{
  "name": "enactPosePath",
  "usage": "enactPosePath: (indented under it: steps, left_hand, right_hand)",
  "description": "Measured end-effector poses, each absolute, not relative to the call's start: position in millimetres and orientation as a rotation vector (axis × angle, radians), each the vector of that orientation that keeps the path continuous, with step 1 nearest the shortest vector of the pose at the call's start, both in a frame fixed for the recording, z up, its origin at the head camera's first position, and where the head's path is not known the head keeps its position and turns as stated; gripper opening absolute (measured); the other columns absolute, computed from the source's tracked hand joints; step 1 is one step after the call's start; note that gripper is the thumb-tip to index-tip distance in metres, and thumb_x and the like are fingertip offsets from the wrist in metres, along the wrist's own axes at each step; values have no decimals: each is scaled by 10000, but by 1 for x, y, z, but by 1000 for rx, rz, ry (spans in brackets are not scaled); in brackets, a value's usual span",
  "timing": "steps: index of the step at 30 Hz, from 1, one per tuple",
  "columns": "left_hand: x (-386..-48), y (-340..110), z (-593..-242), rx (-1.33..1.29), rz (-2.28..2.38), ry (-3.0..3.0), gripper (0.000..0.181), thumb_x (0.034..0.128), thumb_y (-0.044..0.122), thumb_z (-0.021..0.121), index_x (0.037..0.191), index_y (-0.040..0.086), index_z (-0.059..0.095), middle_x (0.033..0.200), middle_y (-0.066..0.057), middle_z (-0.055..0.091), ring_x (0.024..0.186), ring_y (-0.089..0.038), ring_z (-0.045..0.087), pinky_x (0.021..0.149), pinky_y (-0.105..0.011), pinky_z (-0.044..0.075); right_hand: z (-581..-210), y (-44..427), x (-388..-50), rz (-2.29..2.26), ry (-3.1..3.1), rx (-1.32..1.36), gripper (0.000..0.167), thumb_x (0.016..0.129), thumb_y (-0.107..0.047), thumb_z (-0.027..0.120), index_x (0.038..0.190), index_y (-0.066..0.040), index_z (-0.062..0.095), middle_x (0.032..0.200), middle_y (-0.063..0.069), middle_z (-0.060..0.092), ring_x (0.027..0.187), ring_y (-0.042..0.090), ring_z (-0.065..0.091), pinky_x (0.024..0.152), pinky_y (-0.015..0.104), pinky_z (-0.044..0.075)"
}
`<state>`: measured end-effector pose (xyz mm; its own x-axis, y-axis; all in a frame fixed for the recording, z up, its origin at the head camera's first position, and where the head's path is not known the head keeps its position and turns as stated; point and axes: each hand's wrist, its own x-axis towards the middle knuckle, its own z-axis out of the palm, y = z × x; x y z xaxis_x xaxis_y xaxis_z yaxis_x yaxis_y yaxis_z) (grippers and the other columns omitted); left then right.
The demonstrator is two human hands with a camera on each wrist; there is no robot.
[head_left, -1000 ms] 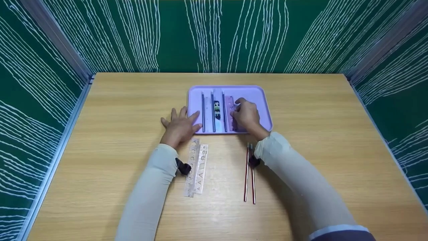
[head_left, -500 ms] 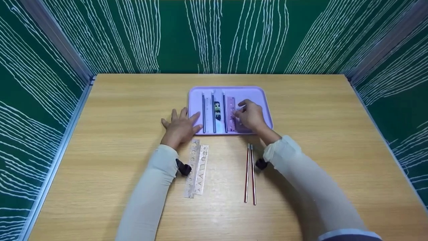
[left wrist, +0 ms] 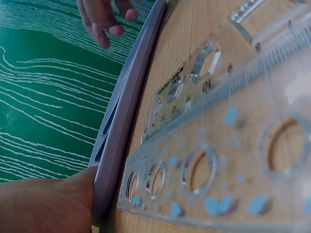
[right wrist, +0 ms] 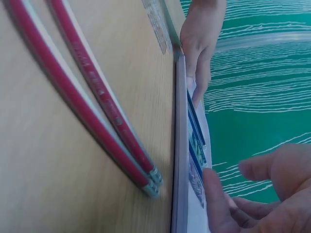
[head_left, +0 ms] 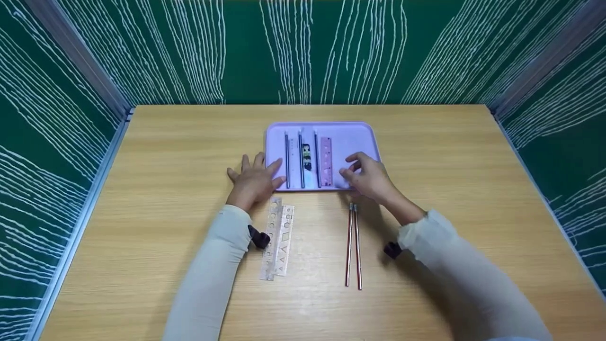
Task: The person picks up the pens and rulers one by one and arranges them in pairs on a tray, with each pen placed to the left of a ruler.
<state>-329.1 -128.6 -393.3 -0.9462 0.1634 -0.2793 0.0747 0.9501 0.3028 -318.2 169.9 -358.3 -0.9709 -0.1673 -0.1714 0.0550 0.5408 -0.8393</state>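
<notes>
My left hand (head_left: 254, 182) rests with spread fingers on the left edge of a lilac tray (head_left: 352, 135). Above the tray's right part hovers my right hand (head_left: 371, 180), its fingers loosely bent and nothing between them. Lengthwise in the tray lie three dark blue pencils (head_left: 317, 161), a pale clear ruler (head_left: 293, 161), a strip with a dark and green print (head_left: 307, 156) and a pink ruler (head_left: 326, 161). The pink ruler is right of the rightmost pencil, a short way from my right fingertips. In the right wrist view, the right thumb and fingers (right wrist: 218, 204) stand apart.
In front of the tray, two clear stencil rulers (head_left: 270, 246) overlap on the wooden table (head_left: 189, 142), near my left wrist. Two red pencils (head_left: 358, 251) lie side by side towards my right forearm. Green walls with white lines (head_left: 246, 52) enclose the table.
My right hand has let go of the pink ruler and drawn back to the right and towards me. The pink ruler stays in the tray. My left hand has not moved.
</notes>
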Motion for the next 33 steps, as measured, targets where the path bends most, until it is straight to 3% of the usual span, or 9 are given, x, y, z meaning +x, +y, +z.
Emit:
enactPosePath:
  steps: [6,19,27,33]
  left_hand:
    - [-329,-129,-392,180,388,2804,632,1023,645,402,1603,468,226,1734,-103,53,1549,-538,-38,1088,-875,16]
    - [-329,-127,-390,177,347,2790,633,1027,645,384,1608,467,205,1735,-103,48,1552,-533,-33,1095,-872,34]
    - [-329,-128,-389,183,348,2784,637,1028,651,371,1611,464,196,1736,-101,38,1554,-528,-41,1093,-873,34]
    - [-328,-128,-391,182,359,2788,636,1027,650,377,1609,467,198,1736,-102,39,1553,-528,-40,1090,-875,21]
  right_hand:
    - [-360,182,-301,-1351,2496,-114,468,991,-170,656,1387,13,490,1136,181,589,857,386,711,662,421,649]
    - [-375,198,-276,-1311,2480,-139,468,945,-117,710,1335,53,513,1057,162,603,792,256,709,653,373,648]
    - [-380,202,-262,-1060,2701,-235,452,907,-234,764,1254,-5,588,1057,124,658,979,260,653,811,357,585]
    - [-381,202,-253,-1115,2656,-188,497,877,-214,798,1270,1,582,1077,146,633,982,278,631,674,314,618]
